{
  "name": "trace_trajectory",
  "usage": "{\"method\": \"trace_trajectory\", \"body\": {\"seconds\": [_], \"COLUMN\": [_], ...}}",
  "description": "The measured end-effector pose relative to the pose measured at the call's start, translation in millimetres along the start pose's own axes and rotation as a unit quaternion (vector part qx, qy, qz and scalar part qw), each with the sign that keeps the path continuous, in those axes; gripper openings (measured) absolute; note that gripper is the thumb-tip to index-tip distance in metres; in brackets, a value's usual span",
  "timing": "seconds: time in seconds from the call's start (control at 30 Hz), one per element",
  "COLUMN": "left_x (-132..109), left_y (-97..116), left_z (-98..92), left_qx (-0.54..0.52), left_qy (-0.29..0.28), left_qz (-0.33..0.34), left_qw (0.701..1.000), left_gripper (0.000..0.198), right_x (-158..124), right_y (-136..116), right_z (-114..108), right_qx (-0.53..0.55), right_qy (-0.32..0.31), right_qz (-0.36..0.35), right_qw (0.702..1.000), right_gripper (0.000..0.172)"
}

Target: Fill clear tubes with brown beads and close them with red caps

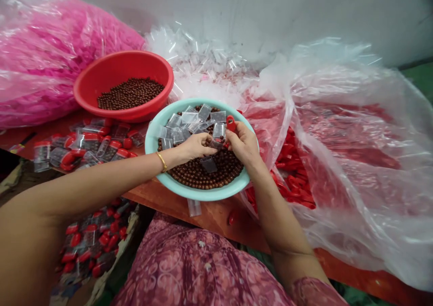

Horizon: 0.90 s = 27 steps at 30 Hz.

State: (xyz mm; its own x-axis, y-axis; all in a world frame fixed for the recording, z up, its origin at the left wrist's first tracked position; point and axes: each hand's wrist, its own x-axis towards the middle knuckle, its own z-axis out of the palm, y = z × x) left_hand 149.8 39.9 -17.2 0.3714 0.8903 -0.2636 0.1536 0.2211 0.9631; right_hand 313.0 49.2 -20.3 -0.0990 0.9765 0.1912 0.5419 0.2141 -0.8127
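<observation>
Over a light-blue basin [154,173], my left hand [199,146] is closed on a small clear plastic box [216,144] with dark contents. My right hand [242,141] is closed on a red plastic cap [231,123], close by the box; whether cap and box touch I cannot tell. Brown beads [203,177] fill the bottom of the basin. Several clear plastic boxes [190,116] lie on the beads, mostly toward the far left side. One more clear box [208,164] rests on the beads just below my hands.
A red basin [81,89] with brown beads stands behind at left. Red-capped filled boxes [91,141] lie on the table [149,193], others in a container [94,234] below. Bags hold pink pieces [61,49], clear boxes [209,62] and red caps [294,175].
</observation>
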Motion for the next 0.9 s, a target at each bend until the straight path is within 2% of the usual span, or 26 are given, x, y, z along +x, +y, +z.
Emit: {"method": "trace_trajectory", "body": {"seconds": [0.13,0.33,0.43,0.53,0.6,0.67,0.8,0.9], "left_x": [-18.3,-49.7,-59.9,-61.5,-59.8,-58.6,-60.1,-62.1], "left_y": [9.0,9.8,2.2,-3.3,-4.6,-5.0,-5.6,-5.4], "left_z": [-10.3,-17.2,-18.3,-17.9,-17.9,-18.2,-19.1,-18.2], "left_qx": [-0.081,-0.171,-0.174,-0.169,-0.181,-0.197,-0.209,-0.212], "left_qy": [-0.010,-0.033,-0.013,0.001,-0.016,-0.037,-0.059,-0.061], "left_qz": [-0.004,-0.005,-0.014,-0.002,0.013,0.023,0.025,0.030], "left_qw": [0.997,0.985,0.984,0.986,0.983,0.979,0.976,0.975], "left_gripper": [0.025,0.037,0.038,0.034,0.032,0.031,0.032,0.030], "right_x": [-0.4,-7.5,-12.4,-16.8,-18.1,-17.5,-15.3,-17.8], "right_y": [-0.7,-10.6,-19.8,-32.1,-39.6,-44.4,-45.7,-42.5], "right_z": [0.1,0.5,-0.5,-4.1,-6.4,-7.2,-5.3,-3.6], "right_qx": [0.044,0.076,0.088,0.108,0.108,0.091,0.081,0.122], "right_qy": [0.028,-0.035,-0.048,-0.127,-0.192,-0.226,-0.233,-0.205], "right_qz": [-0.021,-0.069,-0.075,-0.087,-0.116,-0.145,-0.135,-0.104], "right_qw": [0.998,0.994,0.992,0.982,0.969,0.959,0.960,0.965], "right_gripper": [0.025,0.022,0.022,0.021,0.021,0.020,0.021,0.028]}}
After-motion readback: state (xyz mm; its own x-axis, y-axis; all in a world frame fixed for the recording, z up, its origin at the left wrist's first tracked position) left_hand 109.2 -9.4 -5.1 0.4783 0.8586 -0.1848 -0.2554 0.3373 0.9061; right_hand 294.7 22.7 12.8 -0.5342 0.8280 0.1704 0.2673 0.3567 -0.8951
